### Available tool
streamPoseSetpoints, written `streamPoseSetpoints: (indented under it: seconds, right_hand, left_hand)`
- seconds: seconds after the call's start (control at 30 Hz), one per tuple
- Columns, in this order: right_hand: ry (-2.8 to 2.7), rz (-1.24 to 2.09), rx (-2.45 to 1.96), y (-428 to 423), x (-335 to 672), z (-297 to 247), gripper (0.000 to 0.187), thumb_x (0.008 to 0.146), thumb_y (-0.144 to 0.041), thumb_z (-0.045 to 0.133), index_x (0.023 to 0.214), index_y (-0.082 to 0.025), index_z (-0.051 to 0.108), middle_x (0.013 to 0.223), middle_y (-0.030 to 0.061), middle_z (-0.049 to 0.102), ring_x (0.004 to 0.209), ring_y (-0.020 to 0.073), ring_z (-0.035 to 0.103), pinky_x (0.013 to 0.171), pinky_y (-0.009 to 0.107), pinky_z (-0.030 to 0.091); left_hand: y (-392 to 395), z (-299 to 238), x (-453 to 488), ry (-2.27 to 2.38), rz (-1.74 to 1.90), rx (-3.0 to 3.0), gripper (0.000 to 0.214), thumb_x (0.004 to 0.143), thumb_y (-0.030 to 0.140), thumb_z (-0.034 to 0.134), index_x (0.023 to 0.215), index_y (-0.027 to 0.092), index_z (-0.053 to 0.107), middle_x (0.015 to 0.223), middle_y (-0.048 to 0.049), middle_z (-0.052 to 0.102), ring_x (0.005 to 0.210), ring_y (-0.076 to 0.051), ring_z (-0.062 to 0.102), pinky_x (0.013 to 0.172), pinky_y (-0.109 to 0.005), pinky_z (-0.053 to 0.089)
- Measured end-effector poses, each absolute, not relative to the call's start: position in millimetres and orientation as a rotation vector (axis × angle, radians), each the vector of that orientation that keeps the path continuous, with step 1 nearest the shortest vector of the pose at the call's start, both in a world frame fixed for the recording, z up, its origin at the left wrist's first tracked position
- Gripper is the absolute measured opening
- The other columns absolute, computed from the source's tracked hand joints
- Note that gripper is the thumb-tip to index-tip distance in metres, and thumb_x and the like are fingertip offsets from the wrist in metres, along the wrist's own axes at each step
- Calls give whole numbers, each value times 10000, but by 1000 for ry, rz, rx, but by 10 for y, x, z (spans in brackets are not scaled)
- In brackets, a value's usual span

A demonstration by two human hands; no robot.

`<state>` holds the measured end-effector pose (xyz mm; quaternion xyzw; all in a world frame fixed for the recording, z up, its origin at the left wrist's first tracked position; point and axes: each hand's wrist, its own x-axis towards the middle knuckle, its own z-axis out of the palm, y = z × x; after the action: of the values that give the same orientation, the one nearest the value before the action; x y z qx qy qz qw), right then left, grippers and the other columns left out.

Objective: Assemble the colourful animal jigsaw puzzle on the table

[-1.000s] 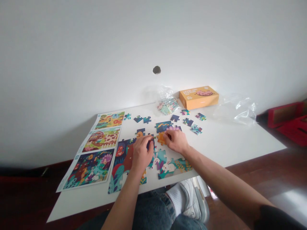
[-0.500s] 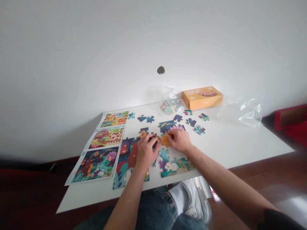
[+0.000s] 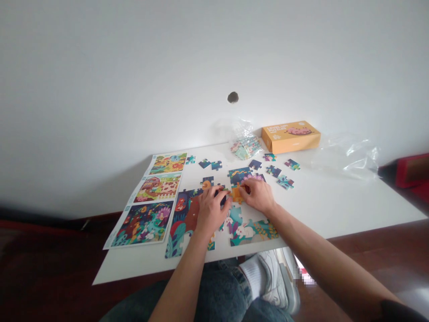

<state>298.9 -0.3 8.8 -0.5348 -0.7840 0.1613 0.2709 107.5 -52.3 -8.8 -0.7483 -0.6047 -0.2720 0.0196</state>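
Jigsaw puzzle sections lie on the white table in front of me. My left hand point(image 3: 213, 209) rests over the left section point(image 3: 188, 217), its fingers bent round a dark puzzle piece point(image 3: 221, 195) that they partly hide. With thumb and fingertips, my right hand point(image 3: 258, 195) pinches an orange puzzle piece point(image 3: 237, 193), just right of the left hand's fingers. Beyond that piece is a joined night-sky part point(image 3: 240, 175) with a pink peacock tail, partly under my right hand. Nearer me, a rabbit section point(image 3: 246, 231) lies below both hands.
Picture sheets point(image 3: 144, 223) lie along the table's left side. Several loose pieces point(image 3: 274, 171) are scattered farther back. A clear bag of pieces point(image 3: 246, 147), a yellow puzzle box point(image 3: 291, 137) and an empty plastic bag point(image 3: 350, 154) sit by the wall. The table's front edge is above my knees.
The camera has turned a little, so the whole scene sits farther right in view. Both hands stay at nearly the same spot over the puzzle, fingers scarcely changed.
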Motion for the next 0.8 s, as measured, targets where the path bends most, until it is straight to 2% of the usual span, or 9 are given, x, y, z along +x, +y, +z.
streamPoseSetpoints:
  seconds: [0.27, 0.33, 0.47, 0.67, 0.8]
  right_hand:
    - [-1883, 737, -1393, 221, 3067, 183, 274, 901, -382, 498, 779, -198, 662, 664, 5, 653, 599, 143, 561, 575, 244, 365]
    - [-1885, 725, -1388, 376, 3071, 227, 267, 890, -373, 516, 758, -191, 662, 643, 2, 637, 590, 136, 544, 571, 242, 357]
    - [-1938, 623, -1307, 570, 2978, 210, 265, 895, -366, 538, 795, -182, 700, 659, 10, 641, 601, 134, 517, 607, 259, 363]
    - [-1628, 882, -1074, 540, 3019, 265, 298, 858, -453, 643, 828, -166, 718, 688, 15, 664, 605, 130, 528, 598, 258, 407]
    - [-1390, 833, -1136, 653, 3528, 402, 330, 877, -484, 603, 817, -165, 664, 554, -34, 530, 483, 100, 417, 474, 241, 319]
  left_hand:
    - [-553, -39, 1090, -1903, -851, -2333, 186, 935, 301, 592, 1058, 260, 725, 1187, -79, 638, 1157, -273, 571, 992, -459, 453]
    - [-562, -26, 1098, -1909, -851, -2335, 180, 935, 298, 592, 1054, 265, 723, 1180, -76, 640, 1155, -271, 569, 985, -462, 452]
    - [-567, -15, 1109, -1937, -847, -2327, 176, 932, 290, 596, 1058, 274, 717, 1173, -62, 642, 1149, -266, 565, 990, -465, 445]
    - [-564, -10, 1102, -1948, -844, -2337, 173, 941, 288, 580, 1048, 265, 713, 1181, -64, 643, 1164, -262, 563, 1002, -453, 447]
    - [-555, -23, 1094, -1935, -843, -2334, 161, 932, 285, 590, 1032, 269, 715, 1186, -59, 648, 1152, -267, 571, 1003, -459, 451]
